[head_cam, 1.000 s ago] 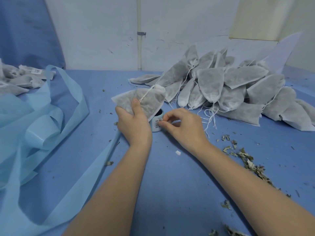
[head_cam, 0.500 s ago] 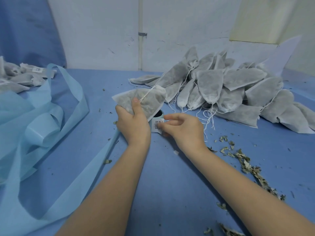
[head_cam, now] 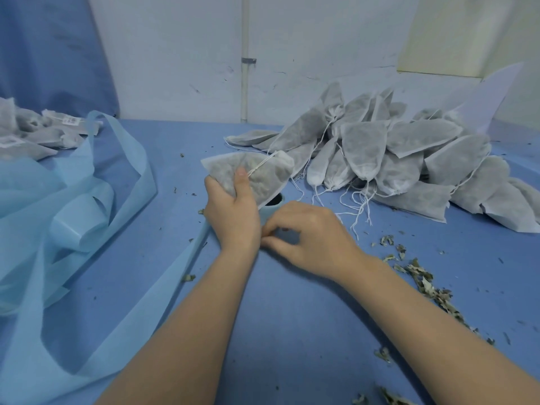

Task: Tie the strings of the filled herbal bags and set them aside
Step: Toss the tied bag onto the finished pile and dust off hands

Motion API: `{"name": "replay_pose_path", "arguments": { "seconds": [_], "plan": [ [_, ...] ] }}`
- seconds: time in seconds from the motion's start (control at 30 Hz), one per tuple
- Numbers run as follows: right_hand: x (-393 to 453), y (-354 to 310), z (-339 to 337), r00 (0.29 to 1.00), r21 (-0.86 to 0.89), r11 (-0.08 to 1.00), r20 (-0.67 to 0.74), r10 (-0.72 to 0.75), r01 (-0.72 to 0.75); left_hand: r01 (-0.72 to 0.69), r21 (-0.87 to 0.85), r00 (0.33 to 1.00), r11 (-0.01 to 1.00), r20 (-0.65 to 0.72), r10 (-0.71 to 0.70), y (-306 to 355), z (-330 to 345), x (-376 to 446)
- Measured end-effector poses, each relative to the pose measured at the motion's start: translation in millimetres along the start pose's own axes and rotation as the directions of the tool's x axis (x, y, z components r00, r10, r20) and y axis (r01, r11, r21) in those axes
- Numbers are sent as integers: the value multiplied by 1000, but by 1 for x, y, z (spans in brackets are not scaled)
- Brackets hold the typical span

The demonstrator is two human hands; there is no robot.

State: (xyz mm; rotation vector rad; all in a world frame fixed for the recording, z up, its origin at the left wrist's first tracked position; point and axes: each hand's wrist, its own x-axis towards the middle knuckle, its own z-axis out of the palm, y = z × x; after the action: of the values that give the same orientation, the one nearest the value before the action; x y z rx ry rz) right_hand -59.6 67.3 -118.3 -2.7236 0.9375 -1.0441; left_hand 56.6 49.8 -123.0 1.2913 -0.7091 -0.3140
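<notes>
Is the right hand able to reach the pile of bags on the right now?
Probably yes: the right hand lies near the pile of bags, with only bare blue table and loose strings between.

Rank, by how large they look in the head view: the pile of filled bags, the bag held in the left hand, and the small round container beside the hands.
1. The pile of filled bags, largest.
2. The held bag in the left hand.
3. The small container, smallest, though the hands and bag hide most of it.
</notes>
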Motion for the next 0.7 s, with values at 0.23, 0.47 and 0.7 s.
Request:
{"name": "replay_pose_path", "arguments": {
  "seconds": [0.23,0.47,0.7],
  "plan": [
    [12,-4,-34,956,528,797,192,223,-292,-106,-61,986,993,124,113,8,-4,6],
    [19,2,-54,905,543,818,-223,362,-193,-291,-95,921,952,240,305,21,-4,-7],
    [16,5,-52,878,481,849,-282,386,-219,-264,-129,911,956,291,291,24,2,-13]
  ]
}}
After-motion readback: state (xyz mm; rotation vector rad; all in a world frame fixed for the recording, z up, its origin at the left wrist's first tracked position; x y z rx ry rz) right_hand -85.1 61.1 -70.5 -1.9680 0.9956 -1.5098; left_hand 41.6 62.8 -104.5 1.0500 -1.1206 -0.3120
